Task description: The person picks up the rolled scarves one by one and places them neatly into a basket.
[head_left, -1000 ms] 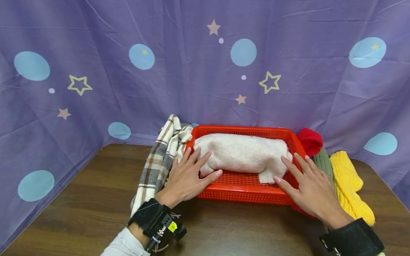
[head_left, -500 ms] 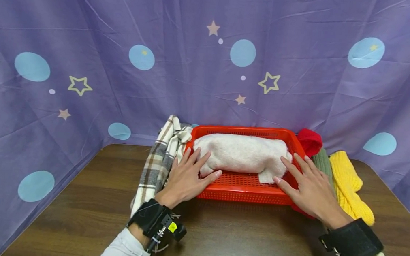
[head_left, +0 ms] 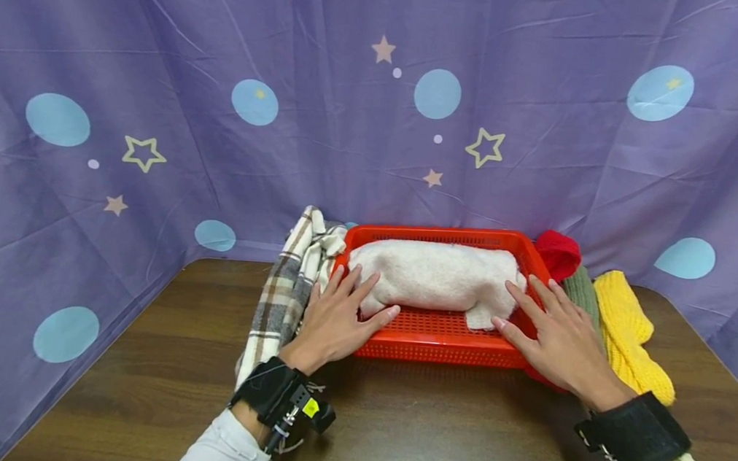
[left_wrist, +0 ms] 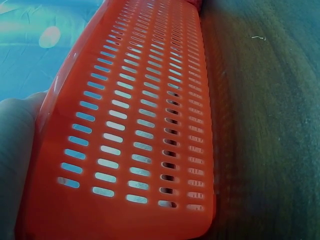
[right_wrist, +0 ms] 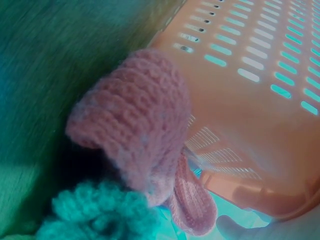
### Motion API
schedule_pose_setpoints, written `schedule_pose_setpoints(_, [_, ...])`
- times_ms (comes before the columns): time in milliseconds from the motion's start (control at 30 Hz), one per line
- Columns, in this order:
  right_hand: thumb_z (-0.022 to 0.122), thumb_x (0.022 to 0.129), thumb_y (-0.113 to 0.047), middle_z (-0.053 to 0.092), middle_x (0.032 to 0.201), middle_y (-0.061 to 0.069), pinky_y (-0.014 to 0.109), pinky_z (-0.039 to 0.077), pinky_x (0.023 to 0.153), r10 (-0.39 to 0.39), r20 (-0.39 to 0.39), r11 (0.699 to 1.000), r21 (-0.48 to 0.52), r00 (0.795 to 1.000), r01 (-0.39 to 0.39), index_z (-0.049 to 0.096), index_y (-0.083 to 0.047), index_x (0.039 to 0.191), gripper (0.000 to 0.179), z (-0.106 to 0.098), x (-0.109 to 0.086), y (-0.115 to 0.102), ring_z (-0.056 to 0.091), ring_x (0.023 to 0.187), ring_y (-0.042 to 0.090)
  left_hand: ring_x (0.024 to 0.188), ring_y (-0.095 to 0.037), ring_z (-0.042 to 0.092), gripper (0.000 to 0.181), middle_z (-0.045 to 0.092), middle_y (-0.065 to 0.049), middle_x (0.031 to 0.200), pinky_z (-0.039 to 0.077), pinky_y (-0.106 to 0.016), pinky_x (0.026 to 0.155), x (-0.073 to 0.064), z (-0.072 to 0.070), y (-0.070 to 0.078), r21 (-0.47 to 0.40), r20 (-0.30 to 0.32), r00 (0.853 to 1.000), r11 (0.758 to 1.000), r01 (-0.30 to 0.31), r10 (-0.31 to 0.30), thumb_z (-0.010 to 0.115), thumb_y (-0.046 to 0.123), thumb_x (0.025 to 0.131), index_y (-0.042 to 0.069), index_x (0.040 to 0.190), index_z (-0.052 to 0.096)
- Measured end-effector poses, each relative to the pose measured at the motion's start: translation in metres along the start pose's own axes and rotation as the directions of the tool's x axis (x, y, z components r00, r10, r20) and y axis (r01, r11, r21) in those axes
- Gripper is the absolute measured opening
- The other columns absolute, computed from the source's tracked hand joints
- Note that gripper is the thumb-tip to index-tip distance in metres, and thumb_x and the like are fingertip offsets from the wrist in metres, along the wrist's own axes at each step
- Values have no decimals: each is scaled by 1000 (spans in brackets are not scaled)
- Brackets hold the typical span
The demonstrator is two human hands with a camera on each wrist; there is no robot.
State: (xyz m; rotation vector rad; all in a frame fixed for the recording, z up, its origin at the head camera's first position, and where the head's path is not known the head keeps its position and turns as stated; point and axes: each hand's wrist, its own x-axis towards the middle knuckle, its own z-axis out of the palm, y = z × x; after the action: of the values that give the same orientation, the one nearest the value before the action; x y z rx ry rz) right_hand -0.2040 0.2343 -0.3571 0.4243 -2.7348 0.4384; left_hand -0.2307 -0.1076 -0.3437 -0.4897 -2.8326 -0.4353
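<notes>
A red perforated plastic basket (head_left: 444, 354) sits on the table, holding a rolled, fuzzy white cloth (head_left: 437, 274). My left hand (head_left: 334, 323) lies over its front left corner with fingers spread, fingertips by the cloth's left end. At the front right corner is my right hand (head_left: 563, 343), fingers also spread, near the cloth's right end. Neither hand grips anything that I can see. In the left wrist view, part of the left hand (left_wrist: 15, 135) shows beside the basket's rim. The right wrist view shows a sliver of the right hand (right_wrist: 280, 230) at the basket's corner.
A plaid fringed scarf (head_left: 276, 310) lies along the basket's left side. To the right are a red knit piece (head_left: 558, 254), a green knit piece (head_left: 580, 300) and a yellow knit piece (head_left: 629, 341). A purple patterned curtain (head_left: 350, 148) hangs behind the wooden table (head_left: 430, 433).
</notes>
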Motion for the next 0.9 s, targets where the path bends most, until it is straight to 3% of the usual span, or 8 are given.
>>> schedule_pose_setpoints(900, [60, 94, -55, 34, 158, 25, 76, 24, 103, 10, -3, 1000, 14, 1000, -10, 42, -15, 155, 74, -1, 0, -1, 25, 144, 50, 154, -35, 15, 80, 27, -9, 165, 15, -68, 116, -1, -1, 1, -10, 1, 1000, 1000, 7, -7, 45, 74, 93, 27, 157, 38])
